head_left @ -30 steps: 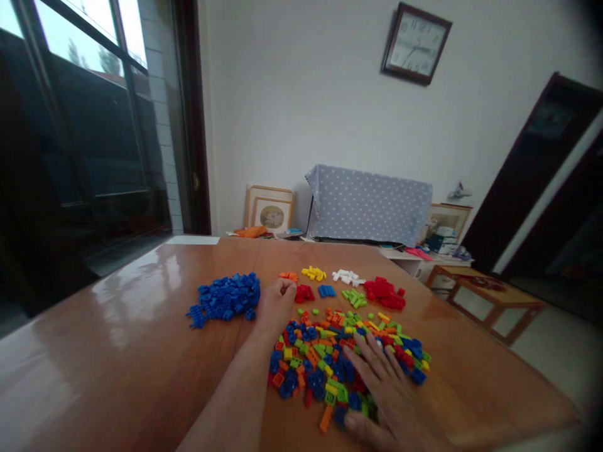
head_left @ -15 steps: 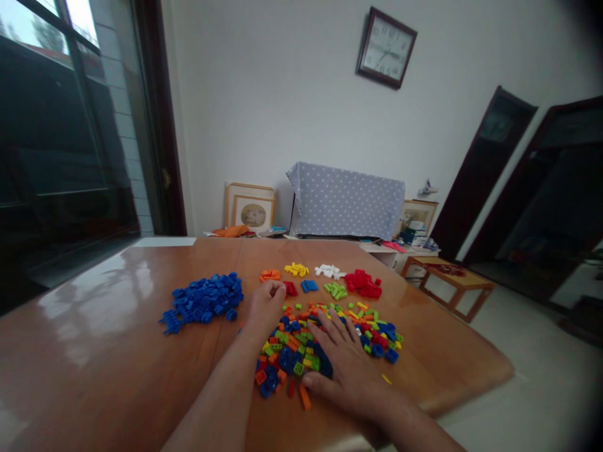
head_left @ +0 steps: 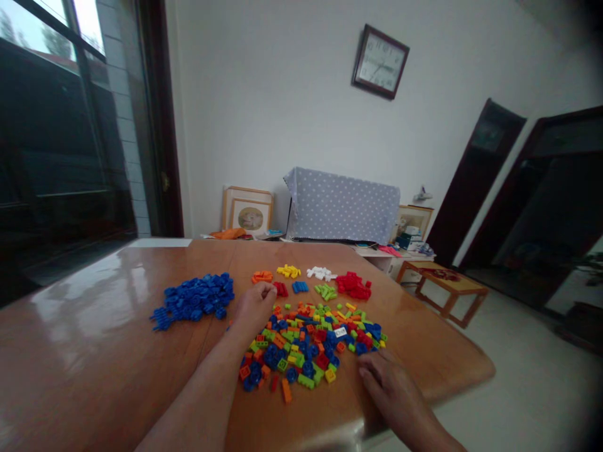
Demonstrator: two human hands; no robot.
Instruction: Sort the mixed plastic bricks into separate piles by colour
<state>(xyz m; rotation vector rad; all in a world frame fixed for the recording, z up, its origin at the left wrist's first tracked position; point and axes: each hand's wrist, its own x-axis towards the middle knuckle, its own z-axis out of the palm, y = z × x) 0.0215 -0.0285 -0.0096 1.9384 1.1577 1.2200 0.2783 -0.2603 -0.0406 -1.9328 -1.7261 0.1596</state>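
Note:
A mixed pile of small coloured bricks [head_left: 306,345] lies on the wooden table in front of me. My left hand [head_left: 257,301] is closed at the pile's far left edge, near the small red group [head_left: 281,289]; whatever its fingers hold is too small to name. At the pile's near right edge rests my right hand [head_left: 389,376], fingers curled together, their tips hidden. Sorted groups lie behind the pile: orange [head_left: 262,277], yellow [head_left: 289,271], white [head_left: 321,274], light blue [head_left: 300,287], green [head_left: 326,291] and a larger red heap [head_left: 353,285].
A big heap of dark blue pieces [head_left: 195,298] is on the left of the table [head_left: 103,358]. Beyond the table stand a cloth-covered object [head_left: 346,204] and framed pictures [head_left: 248,213]. A low wooden stool [head_left: 447,282] is on the floor at right.
My right hand has drawn back from over the pile to its near right edge, and its spread fingers have curled. My left hand stays closed in about the same place. The view has shifted slightly.

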